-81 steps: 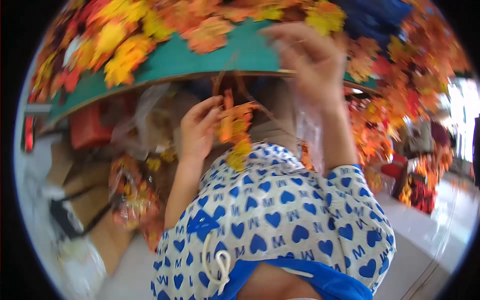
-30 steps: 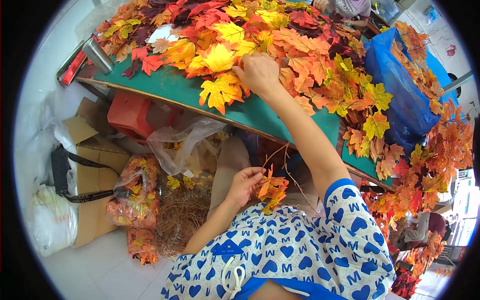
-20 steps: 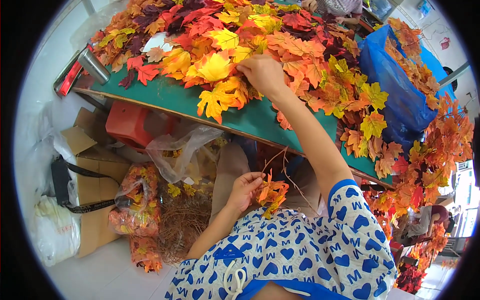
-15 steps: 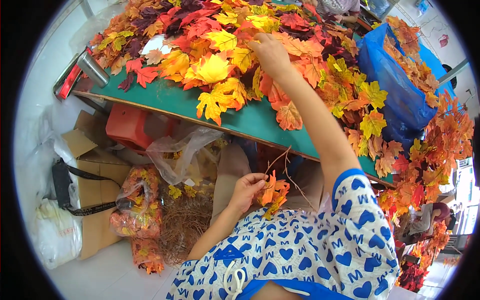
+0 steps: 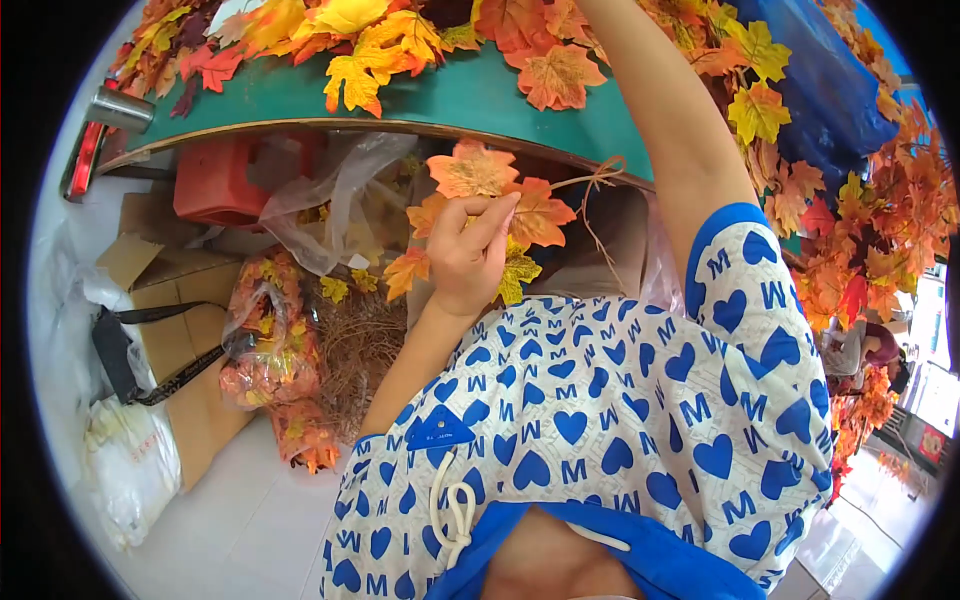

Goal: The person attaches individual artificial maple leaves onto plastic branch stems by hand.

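Head view: the sprig of orange and yellow fabric maple leaves on a thin brown twig point(image 5: 495, 205) now sits higher — up beside the green desk point(image 5: 470, 100) edge — left hand point(image 5: 468, 255) fingers pinched around it. Right arm has stretched upward; its hand is out of frame.

The person's left hand point(image 5: 468, 255) is rising in front of the chest, its bare forearm slanting up from the lower left. The fingers point(image 5: 490, 222) are curling inward and pinching together at their tips, with the back of the hand facing the camera. The right arm is stretching straight up and away from the shoulder, the elbox nearly locked, its short sleeve bunching at the upper arm. The right hand is lying beyond the top edge, out of sight.
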A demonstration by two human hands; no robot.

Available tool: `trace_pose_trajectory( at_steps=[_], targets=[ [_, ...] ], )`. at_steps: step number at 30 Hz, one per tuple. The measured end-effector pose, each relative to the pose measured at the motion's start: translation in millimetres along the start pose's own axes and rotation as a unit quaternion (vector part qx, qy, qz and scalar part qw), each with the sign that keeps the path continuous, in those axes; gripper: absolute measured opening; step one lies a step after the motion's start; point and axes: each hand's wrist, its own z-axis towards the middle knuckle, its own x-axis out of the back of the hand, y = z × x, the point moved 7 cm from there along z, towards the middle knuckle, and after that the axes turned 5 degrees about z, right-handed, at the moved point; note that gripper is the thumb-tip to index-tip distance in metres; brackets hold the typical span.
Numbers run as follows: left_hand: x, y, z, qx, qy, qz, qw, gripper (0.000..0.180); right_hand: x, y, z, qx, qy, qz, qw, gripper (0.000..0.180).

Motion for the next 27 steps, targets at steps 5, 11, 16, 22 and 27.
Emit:
trace_pose_trajectory(
  at_steps=[5, 11, 16, 22, 27],
  targets=[
    [-1, 18, 1, -0.074, 0.014, 0.014, 0.997, 0.024, 35, 50, -15, -0.202, 0.066, 0.219, 0.952, 0.017],
    [-3, 34, 4, -0.145, -0.004, 0.050, 0.988, 0.026, 52, 86, -16, -0.229, 0.207, 0.354, 0.883, 0.020],
    [-10, 33, 8, -0.124, -0.013, 0.033, 0.992, 0.034, 90, 63, -46, -0.343, 0.180, 0.609, 0.692, 0.015],
    [-7, 45, 15, -0.175, -0.003, 0.099, 0.980, 0.037, 131, -30, -214, -0.395, -0.054, 0.576, 0.714, 0.011],
    [-22, 72, 17, -0.227, -0.064, 0.071, 0.969, 0.034, 133, -47, -301, -0.593, 0.036, 0.630, 0.499, 0.015]
  ],
)
